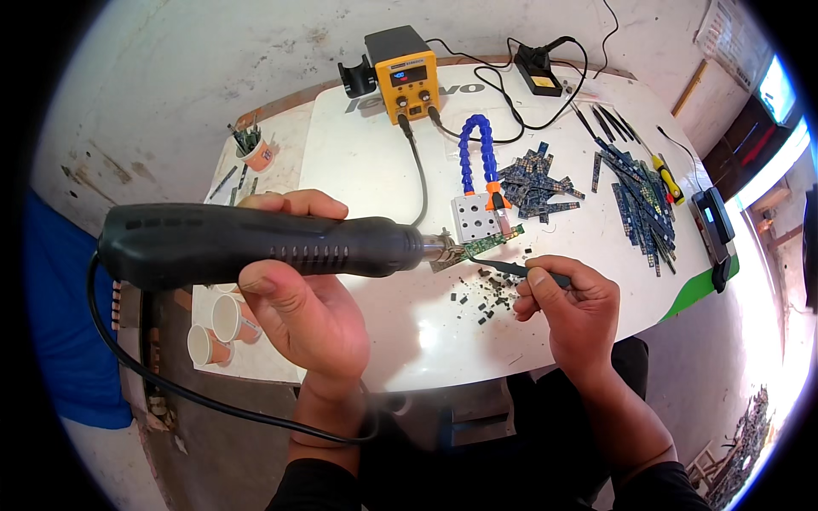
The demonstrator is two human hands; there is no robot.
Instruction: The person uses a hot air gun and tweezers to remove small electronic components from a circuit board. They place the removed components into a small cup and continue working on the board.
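One curled left hand point(324, 322) clasps a heat gun point(256, 243); the right hand point(573, 302) pinches a slim tool point(504, 267), green board point(492, 244) just beyond, leftward.

From my remote seat I saw two bare hands on my feed, the left hand point(311, 328) left of centre and the right hand point(579, 311) right of centre. A rounded thumbnail showed on each. Both wrists and much of the forearms were uncovered. At the lower edge of the frame I made out a plain black left sleeve point(313, 487), its cuff crossing the forearm in a gentle curve, and a matching black right sleeve point(663, 490) at the lower right. Between them, black clothing point(532, 456) filled the bottom centre, too dark for me to read seams.
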